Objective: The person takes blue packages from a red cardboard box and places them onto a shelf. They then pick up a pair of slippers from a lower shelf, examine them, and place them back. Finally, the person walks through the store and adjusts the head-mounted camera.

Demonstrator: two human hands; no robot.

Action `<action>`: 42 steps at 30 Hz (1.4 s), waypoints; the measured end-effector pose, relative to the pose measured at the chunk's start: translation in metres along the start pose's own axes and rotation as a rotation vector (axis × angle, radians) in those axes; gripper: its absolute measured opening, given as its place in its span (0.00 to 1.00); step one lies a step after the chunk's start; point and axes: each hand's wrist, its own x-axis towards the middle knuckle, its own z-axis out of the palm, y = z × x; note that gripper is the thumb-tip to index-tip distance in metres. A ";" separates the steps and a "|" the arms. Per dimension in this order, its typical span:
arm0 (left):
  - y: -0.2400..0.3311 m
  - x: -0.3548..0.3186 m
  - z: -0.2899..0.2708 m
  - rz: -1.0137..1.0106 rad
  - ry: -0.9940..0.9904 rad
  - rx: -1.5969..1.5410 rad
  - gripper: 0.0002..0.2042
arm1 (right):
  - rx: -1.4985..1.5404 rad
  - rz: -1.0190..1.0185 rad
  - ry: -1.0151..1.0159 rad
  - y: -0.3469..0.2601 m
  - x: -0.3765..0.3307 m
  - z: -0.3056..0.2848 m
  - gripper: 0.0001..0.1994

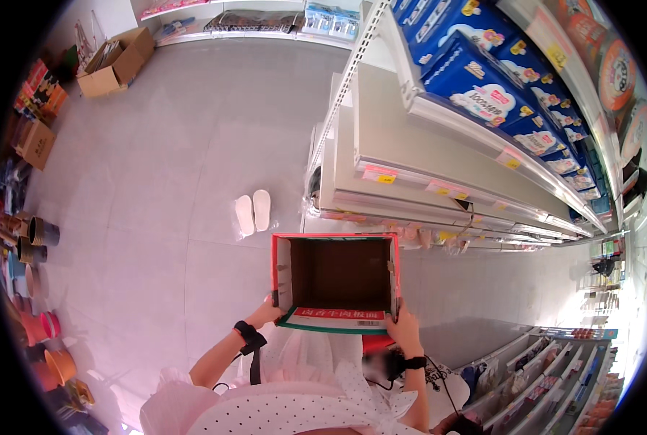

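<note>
An open cardboard box (338,315) with red edges and a green lower rim is held in front of my body, its opening facing up toward me. Its brown inside looks bare. My left hand (266,312) grips the lower left corner, fingers closed on the wall. At the lower right corner my right hand (405,326) has hold of the box, the thumb lying by the flap. Both wrists carry black bands. Beyond the box, on the floor, lies a pair of white slippers (262,210) on a clear plastic wrapper.
Shelving (389,130) rises on the right, stacked above with blue tissue packs (483,94). An open carton (120,64) sits at the far left, with a smaller carton (38,143) nearer. Flowerpots (61,366) line the left side. Another rack (548,370) stands at lower right.
</note>
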 end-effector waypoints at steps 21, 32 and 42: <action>-0.070 -0.146 -0.090 -0.271 0.520 -0.116 0.11 | 0.061 -0.404 0.221 0.166 0.197 0.324 0.11; -0.098 -0.163 -0.052 -0.441 0.661 -0.256 0.16 | 0.448 0.147 -0.311 0.192 0.242 0.339 0.08; -0.080 -0.125 -0.035 -0.438 0.480 -0.344 0.16 | 0.573 0.278 -0.173 0.283 0.229 0.266 0.13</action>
